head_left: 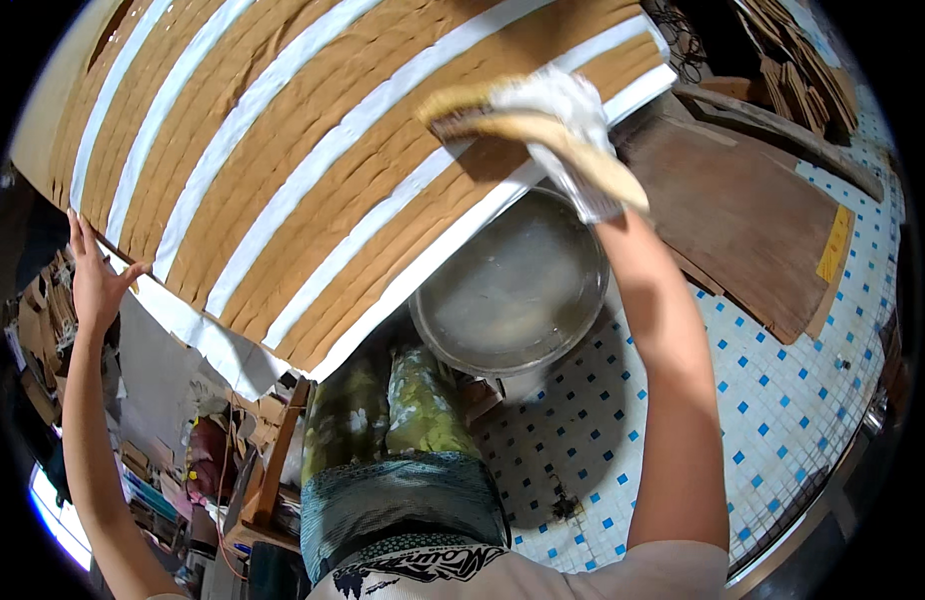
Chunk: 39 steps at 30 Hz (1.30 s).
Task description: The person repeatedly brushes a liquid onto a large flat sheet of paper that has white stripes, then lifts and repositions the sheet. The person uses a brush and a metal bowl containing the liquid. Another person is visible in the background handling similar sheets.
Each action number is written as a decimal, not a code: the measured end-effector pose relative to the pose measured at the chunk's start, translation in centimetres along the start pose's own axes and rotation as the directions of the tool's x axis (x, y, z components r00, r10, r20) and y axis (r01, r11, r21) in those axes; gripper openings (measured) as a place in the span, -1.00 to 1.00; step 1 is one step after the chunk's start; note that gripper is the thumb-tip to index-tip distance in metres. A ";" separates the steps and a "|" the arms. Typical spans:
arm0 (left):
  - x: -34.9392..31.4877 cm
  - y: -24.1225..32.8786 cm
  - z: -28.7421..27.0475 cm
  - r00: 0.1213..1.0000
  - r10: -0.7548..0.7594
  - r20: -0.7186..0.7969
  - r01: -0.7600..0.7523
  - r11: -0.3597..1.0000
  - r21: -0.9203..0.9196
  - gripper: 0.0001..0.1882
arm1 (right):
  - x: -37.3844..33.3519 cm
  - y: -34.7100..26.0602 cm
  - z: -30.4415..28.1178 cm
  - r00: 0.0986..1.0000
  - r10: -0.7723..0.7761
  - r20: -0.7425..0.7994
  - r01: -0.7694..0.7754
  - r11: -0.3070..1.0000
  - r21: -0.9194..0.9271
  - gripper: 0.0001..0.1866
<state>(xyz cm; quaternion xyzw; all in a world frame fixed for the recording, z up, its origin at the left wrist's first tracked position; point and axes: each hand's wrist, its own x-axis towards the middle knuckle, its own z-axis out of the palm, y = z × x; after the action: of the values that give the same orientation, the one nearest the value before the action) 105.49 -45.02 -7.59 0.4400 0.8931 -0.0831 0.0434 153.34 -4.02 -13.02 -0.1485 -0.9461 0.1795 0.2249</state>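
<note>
A large panel [283,80], covered in brown paper crossed by white strips, stretches before me with white paper edges hanging past its near side. My left hand [98,275] rests at the panel's left edge, its fingers and thumb spread. Over the right part of the panel, my right hand [573,125], in a white glove, grips a wide brush [458,105] with yellowish bristles and a pale wooden handle. The glove hides most of the grip; motion blurs the brush slightly, and I cannot tell whether it touches the paper.
A round metal basin [513,290] of cloudy liquid stands below the panel's near right edge. To its right, brown boards [743,220] lie on the blue-and-white tiled floor [763,400]. Flattened cardboard [798,60] is piled at the far right. A wooden frame [273,460] stands left of my legs.
</note>
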 end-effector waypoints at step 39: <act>0.1 0.7 0.9 0.998 -0.024 -0.052 0.023 1.000 -0.016 0.43 | 1.2 -15.9 5.5 0.822 0.564 0.076 -0.471 0.601 0.646 -0.73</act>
<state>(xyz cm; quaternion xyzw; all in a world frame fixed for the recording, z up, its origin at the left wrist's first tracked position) 105.96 -44.70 -8.62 0.4313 0.8996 -0.0649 0.0224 146.45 -19.31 -10.72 -0.3428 -0.7247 0.5366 0.2634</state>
